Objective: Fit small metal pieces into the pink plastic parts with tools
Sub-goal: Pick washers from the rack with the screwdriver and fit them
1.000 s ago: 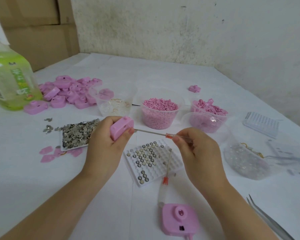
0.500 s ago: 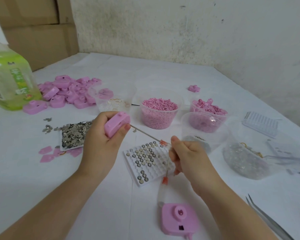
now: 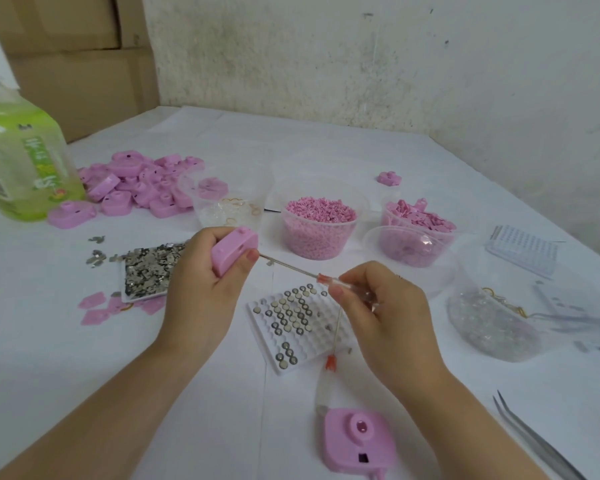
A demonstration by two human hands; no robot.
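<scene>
The white bench (image 3: 84, 358) lay under both hands. The left hand (image 3: 201, 299) had its fingers curled around a pink plastic part (image 3: 234, 251), held above the bench. The right hand (image 3: 388, 317) pinched a thin screwdriver (image 3: 293, 268), its tip at the part's side.

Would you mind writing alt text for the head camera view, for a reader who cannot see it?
A person's left hand holds a pink plastic part above a white table while the right hand aims a thin screwdriver at its side. A white tray of metal discs lies beneath, with tubs of pink pieces behind.
</scene>
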